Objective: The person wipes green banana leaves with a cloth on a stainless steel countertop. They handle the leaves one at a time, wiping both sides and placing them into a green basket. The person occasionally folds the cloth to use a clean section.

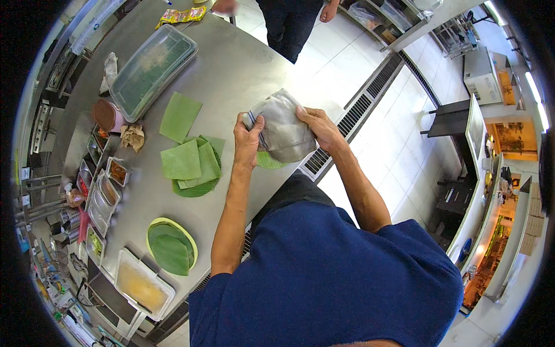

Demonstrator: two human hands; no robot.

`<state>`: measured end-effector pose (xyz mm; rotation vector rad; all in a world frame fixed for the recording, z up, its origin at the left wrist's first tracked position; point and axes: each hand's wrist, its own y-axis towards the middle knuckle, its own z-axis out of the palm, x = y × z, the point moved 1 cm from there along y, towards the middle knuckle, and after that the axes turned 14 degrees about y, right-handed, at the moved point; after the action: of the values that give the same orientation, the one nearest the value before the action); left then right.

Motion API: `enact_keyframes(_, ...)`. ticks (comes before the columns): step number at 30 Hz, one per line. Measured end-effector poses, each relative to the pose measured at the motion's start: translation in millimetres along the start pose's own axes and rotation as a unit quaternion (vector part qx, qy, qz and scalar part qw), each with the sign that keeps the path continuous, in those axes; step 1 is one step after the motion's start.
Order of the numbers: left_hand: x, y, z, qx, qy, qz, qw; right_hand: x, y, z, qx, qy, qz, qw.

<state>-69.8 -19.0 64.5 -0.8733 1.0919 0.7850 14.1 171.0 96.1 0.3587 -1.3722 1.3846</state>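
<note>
Over the near edge of the steel counter (243, 69), I see both hands clutching a grey cloth (284, 130): left hand (248, 139), right hand (319, 128). Beneath it, seemingly, lies a green leaf piece (267, 162).

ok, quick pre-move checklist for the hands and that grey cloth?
1. Left hand grips cloth: ok.
2. Right hand grips cloth: ok.
3. Cloth held above counter edge, over a green leaf piece: ok.
4. Cut leaves stacked left of the hands, apart from cloth: ok.
5. What the cloth wraps, if anything: cannot tell.
6. Another person stands beyond the counter, away from the hands: ok.
</note>
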Motion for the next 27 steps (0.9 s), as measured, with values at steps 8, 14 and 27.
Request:
enact_keyframes(8,-3.7,-8.1,-9.5,0.046,-0.184,-0.121,0.974,-10.8,-11.9,4.1,0.115,0.119,-0.009,0.986)
enact_keyframes(14,-0.5,-9.4,-21.7,-0.023,0.038,-0.002,0.999,-12.6,-15.1,2.9,0.088,0.169,-0.044,0.981)
enact_keyframes(27,-153.0,-35.1,-24.3,0.068,0.145,0.107,0.981,42.6,-50.7,42.8,0.094,0.219,-0.073,0.968)
